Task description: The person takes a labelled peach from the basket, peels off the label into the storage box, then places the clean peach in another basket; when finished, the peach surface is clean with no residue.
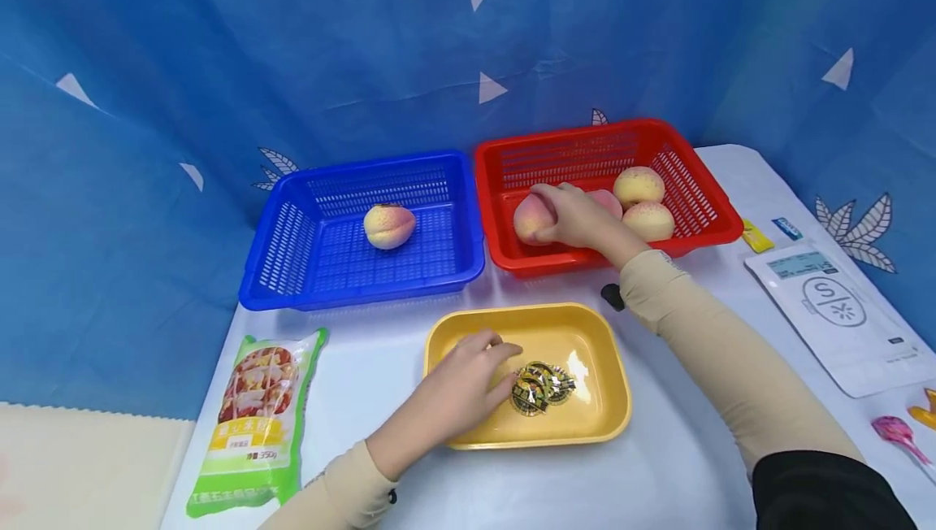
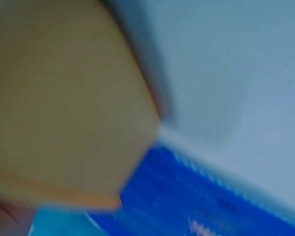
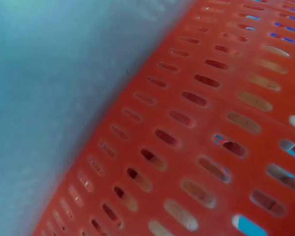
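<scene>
My right hand (image 1: 574, 217) reaches into the red basket (image 1: 702, 239) and grips a pink peach (image 1: 530, 221) near its left end. Behind that hand lie a partly covered pink peach (image 1: 607, 203) and two pale yellow peaches (image 1: 639, 186). In the right wrist view the slotted red basket wall (image 3: 184, 123) hides the fingers. My left hand (image 1: 464, 380) hovers over the left part of a yellow tray (image 1: 585, 428), fingers loosely bent, fingertips close to round black-and-yellow packets (image 1: 539, 388). The tray's blurred side (image 2: 64, 108) fills much of the left wrist view.
A blue basket (image 1: 351, 299) with one peach (image 1: 389, 226) stands left of the red one. A green food bag (image 1: 252, 424) lies at front left. To the right are a white pouch (image 1: 841, 314), small yellow (image 1: 756, 236) and blue (image 1: 787, 228) packets, and a pink-wrapped lollipop (image 1: 894, 430).
</scene>
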The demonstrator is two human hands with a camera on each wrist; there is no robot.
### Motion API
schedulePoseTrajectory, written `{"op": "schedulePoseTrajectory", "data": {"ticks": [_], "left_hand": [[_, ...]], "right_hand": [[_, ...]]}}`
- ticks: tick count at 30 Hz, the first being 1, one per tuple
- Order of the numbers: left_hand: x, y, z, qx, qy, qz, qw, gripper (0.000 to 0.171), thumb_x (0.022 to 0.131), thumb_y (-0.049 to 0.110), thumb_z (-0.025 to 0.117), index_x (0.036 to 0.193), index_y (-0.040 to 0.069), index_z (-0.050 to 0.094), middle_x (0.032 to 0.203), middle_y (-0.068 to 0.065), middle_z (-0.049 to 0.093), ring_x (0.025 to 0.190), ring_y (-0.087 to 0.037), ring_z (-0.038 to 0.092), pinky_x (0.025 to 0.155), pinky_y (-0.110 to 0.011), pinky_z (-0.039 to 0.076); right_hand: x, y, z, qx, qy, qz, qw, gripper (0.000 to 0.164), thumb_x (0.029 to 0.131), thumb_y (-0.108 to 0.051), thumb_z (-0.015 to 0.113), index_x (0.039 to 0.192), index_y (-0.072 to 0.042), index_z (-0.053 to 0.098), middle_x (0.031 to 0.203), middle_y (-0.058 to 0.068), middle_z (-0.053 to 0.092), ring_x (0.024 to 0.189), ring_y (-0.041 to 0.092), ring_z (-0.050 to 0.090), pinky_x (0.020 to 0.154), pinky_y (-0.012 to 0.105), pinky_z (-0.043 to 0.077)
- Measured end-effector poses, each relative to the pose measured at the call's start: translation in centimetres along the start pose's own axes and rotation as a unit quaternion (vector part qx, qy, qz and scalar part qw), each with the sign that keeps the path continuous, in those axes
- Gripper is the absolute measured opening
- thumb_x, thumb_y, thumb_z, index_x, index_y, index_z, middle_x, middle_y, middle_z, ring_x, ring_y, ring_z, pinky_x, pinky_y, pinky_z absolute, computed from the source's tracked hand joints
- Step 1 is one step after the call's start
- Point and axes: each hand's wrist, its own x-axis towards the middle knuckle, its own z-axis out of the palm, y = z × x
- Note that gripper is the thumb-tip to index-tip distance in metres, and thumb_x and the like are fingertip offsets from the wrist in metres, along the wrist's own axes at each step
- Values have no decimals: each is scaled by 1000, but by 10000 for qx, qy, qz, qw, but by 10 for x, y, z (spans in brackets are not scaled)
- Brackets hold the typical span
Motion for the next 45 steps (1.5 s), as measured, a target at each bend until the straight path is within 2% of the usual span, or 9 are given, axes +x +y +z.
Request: {"op": "schedulePoseTrajectory", "data": {"ticks": [7, 13, 19, 23, 28, 31, 36, 40, 45], "left_hand": [[-8, -35, -61, -181, 1128, -1225, 9859, 48, 89, 26, 72, 133, 8, 62, 125, -11, 61, 114, -30, 56, 99, -46, 50], [-24, -93, -105, -120, 1374, -2537, 9574, 74, 89, 36, 73, 149, 5, 42, 151, -22, 40, 140, -44, 35, 114, -63, 32], [-42, -156, -124, -99, 1386, -3596, 9227, 108, 82, 61, 71, 158, 3, 19, 162, -26, 15, 149, -49, 13, 112, -72, 25], [-51, -179, -126, -180, 1341, -3984, 9072, 124, 76, 75, 66, 159, 3, 8, 164, -26, 3, 151, -49, 2, 110, -76, 21], [-53, -187, -127, -328, 1014, -4090, 9063, 137, 73, 80, 64, 157, 0, -7, 164, -28, -8, 151, -49, -9, 111, -76, 16], [-53, -185, -126, -435, 769, -4144, 9058, 139, 74, 79, 64, 155, -3, -13, 162, -28, -14, 150, -49, -14, 112, -75, 13], [-54, -182, -124, -552, 715, -4218, 9022, 139, 75, 78, 65, 154, -4, -14, 162, -27, -18, 149, -48, -15, 113, -74, 11], [-54, -181, -121, -571, 750, -4252, 9002, 139, 74, 78, 64, 154, -4, -13, 162, -27, -17, 150, -48, -13, 115, -72, 11], [-50, -177, -119, -537, 866, -4290, 8975, 139, 74, 78, 66, 155, -5, -11, 163, -26, -16, 151, -46, -12, 117, -70, 10]], "right_hand": [[7, 4, 1, 79, -423, 339, 9985, 90, 84, -38, 77, 155, -12, 30, 148, 21, 44, 137, 42, 37, 111, 64, 37], [9, 4, -3, 47, -543, 318, 9980, 87, 87, -36, 74, 156, -8, 28, 153, 26, 35, 140, 47, 30, 114, 66, 30], [6, -1, -10, 22, -370, 209, 9991, 81, 88, -32, 73, 154, -7, 33, 151, 24, 37, 135, 45, 35, 111, 65, 35], [10, -16, -15, 135, 105, -189, 9997, 69, 92, -32, 67, 151, -8, 39, 151, 21, 39, 135, 46, 36, 111, 63, 36], [20, -61, -15, 448, 234, -570, 9971, 64, 96, -37, 63, 150, -11, 41, 150, 15, 43, 139, 37, 39, 114, 56, 37], [29, -94, -8, 572, 39, -721, 9957, 65, 95, -39, 64, 150, -13, 41, 148, 12, 45, 139, 31, 43, 115, 51, 39], [52, -138, 12, 741, -499, -977, 9912, 67, 94, -43, 64, 149, -12, 41, 146, 13, 48, 136, 28, 47, 114, 47, 41], [72, -160, 28, 725, -905, -1094, 9872, 72, 94, -45, 64, 150, -7, 39, 149, 14, 47, 138, 29, 45, 116, 46, 39], [84, -173, 41, 831, -1080, -780, 9876, 74, 93, -43, 65, 147, 0, 38, 144, 17, 51, 130, 30, 50, 113, 43, 42]]}}
